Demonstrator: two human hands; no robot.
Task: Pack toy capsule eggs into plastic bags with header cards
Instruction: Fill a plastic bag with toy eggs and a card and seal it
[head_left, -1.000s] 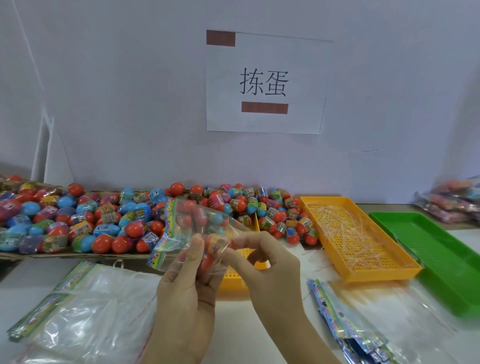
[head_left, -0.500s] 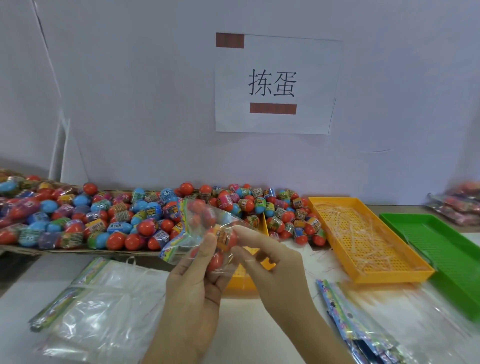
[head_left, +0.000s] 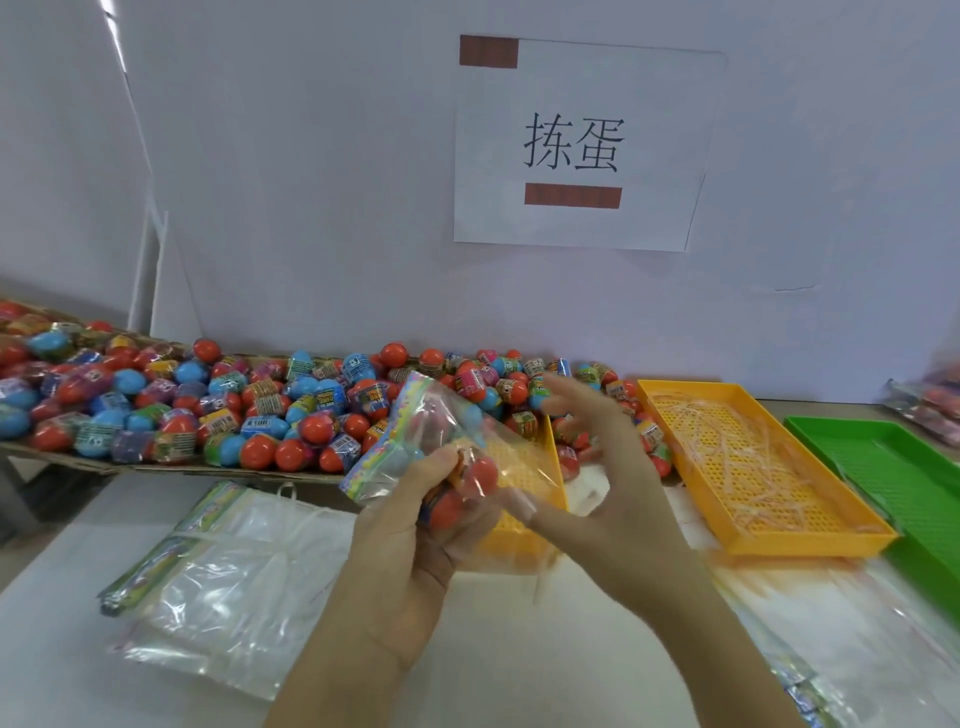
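My left hand (head_left: 415, 519) grips the filled bag (head_left: 457, 441) round its belly, raised just left of the yellow tray (head_left: 779, 543). My right hand (head_left: 597, 467), blurred, looks loose, with its fingers spread and nothing in it. To close the bag neatly, I'd keep the packed eggs (head_left: 480, 475) low and flatten the mouth. The film is thin, clear and crinkly, the header card (head_left: 387, 431) bright. The loose eggs (head_left: 260, 415) further left of the tray are smooth, glossy and rounded.

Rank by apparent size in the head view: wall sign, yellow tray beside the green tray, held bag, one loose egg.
1. Wall sign.
2. Yellow tray and held bag look alike; the bag is nearer the camera, so unranked.
3. Loose egg.
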